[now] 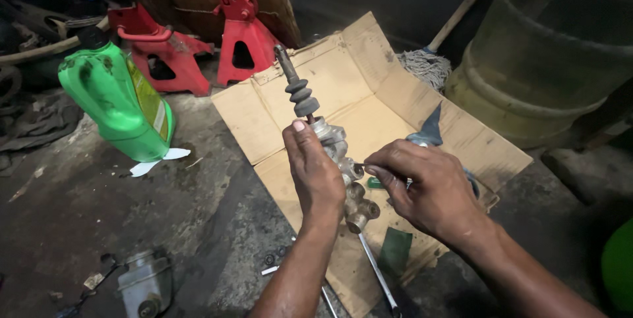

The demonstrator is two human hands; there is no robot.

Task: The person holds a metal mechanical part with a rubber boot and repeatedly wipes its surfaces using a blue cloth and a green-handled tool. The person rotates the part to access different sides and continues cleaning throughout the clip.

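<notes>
The left hand [318, 174] wraps around a metal cylinder [343, 173], holding it up over the cardboard [356, 87] with its rod and black rubber boot [301, 97] sticking up beyond the thumb. The right hand [428, 189] sits just right of it, thumb and fingers pinched on a thin tool [361, 166] whose tip touches a port on the cylinder's side. Below both hands a wrench [379, 277] lies on the cardboard's edge. Well left of the left hand stands a green jug [115, 104]; beyond it, red jack stands [241, 38].
</notes>
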